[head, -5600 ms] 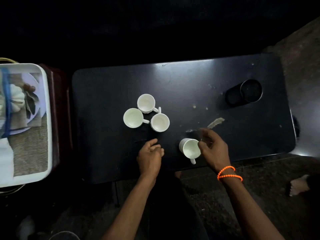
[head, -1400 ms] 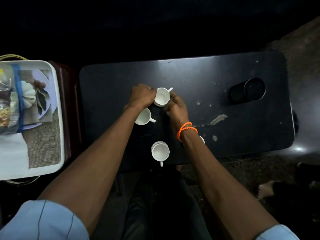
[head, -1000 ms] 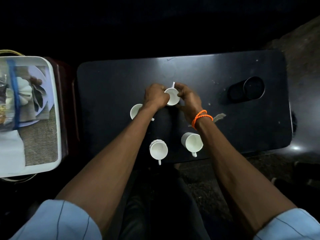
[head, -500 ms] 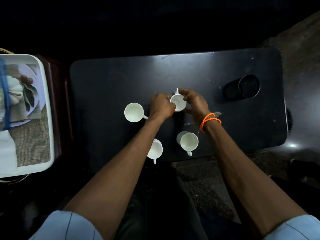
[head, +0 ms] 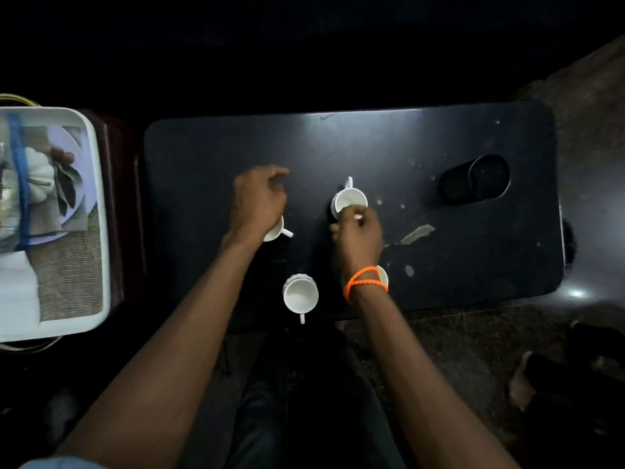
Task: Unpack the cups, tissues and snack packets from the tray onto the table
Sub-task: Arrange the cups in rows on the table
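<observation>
Several white cups stand on the black table (head: 338, 140). My right hand (head: 360, 236) pinches the near rim of the far cup (head: 350, 199), whose handle points away from me. My left hand (head: 260, 198) hovers with loosely curled fingers over another cup (head: 276, 231) and holds nothing. A third cup (head: 300, 294) stands near the front edge. A fourth cup (head: 384, 275) is mostly hidden behind my right wrist. The white tray (head: 101, 231) at the left holds a clear packet (head: 20, 184) with a blue stripe and white tissue (head: 15, 292).
A black cylindrical container (head: 475, 181) lies on the table's right part. Pale scuffs (head: 417, 233) mark the surface near it. The tray rests on a dark red stand (head: 125, 198) left of the table. Dark floor lies to the right and in front.
My left hand has let go of the far cup and moved left over the other cup. My right hand has stayed on the far cup.
</observation>
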